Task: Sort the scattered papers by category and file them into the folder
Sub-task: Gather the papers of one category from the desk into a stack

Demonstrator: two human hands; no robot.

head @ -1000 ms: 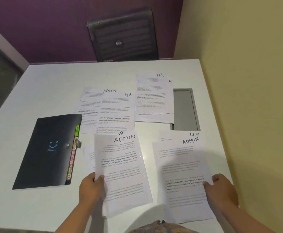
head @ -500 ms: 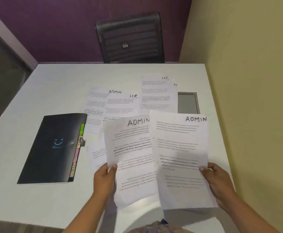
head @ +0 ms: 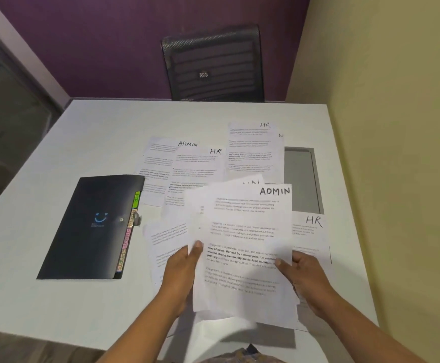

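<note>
Two sheets marked ADMIN (head: 245,231) are stacked and lifted above the white table (head: 103,132). My left hand (head: 182,268) grips their left edge and my right hand (head: 305,279) grips the right edge. A black expanding folder (head: 90,226) with coloured tabs lies closed to the left. On the table lie other papers: an ADMIN sheet (head: 158,158), an HR sheet (head: 198,169), a far HR sheet (head: 253,150), an HR sheet (head: 310,234) at the right, and a sheet (head: 164,244) partly hidden under the held ones.
A black mesh chair (head: 213,66) stands beyond the table's far edge against a purple wall. A grey recessed panel (head: 301,176) sits in the table near the yellow wall on the right. The near table edge runs just below my forearms.
The two ADMIN sheets, held side by side before, have come together into one stack, the right one on top. An HR sheet on the right now shows.
</note>
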